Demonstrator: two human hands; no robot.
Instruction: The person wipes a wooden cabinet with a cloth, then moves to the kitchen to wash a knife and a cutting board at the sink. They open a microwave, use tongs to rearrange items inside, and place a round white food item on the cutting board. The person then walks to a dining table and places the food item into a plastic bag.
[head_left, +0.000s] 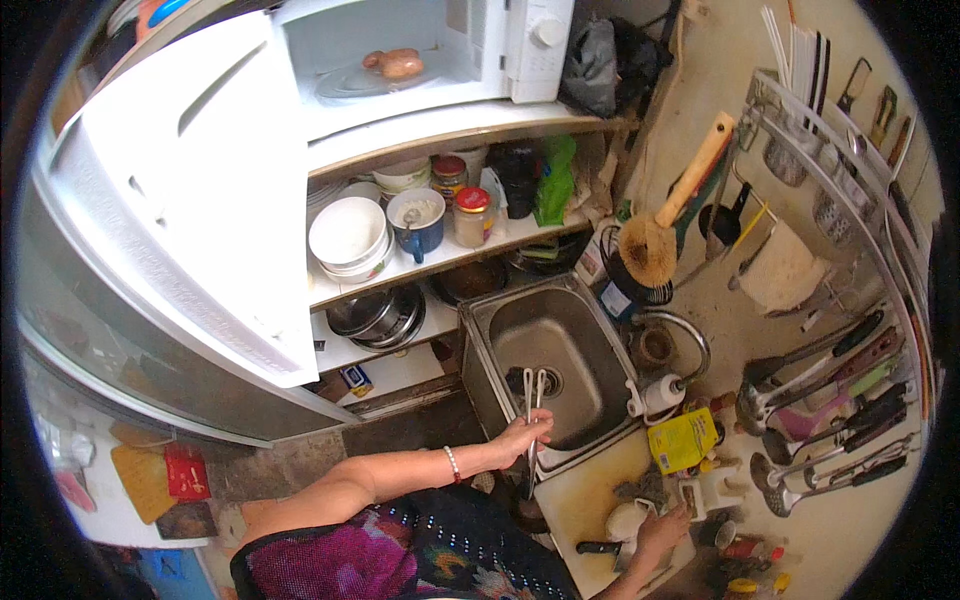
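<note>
My left hand (522, 438), with a beaded bracelet on the wrist, grips a pair of metal tongs (534, 420) near the front edge of the steel sink (585, 360). The looped tong ends point up over the basin. My right hand (663, 529) is low at the right, over the cutting board (592, 480), beside a pale round item (625, 520) and a small white container (691, 501). Whether it holds anything cannot be told. A black-handled knife (597, 548) lies on the board, its blade partly hidden.
An open microwave (538, 45) with brownish food (394, 64) inside stands above shelves of bowls (349, 234) and jars. A faucet (697, 337) arches by the sink. Ladles (757, 401) and a wooden-handled brush (652, 244) hang at the right. A yellow packet (682, 441) stands beside the board.
</note>
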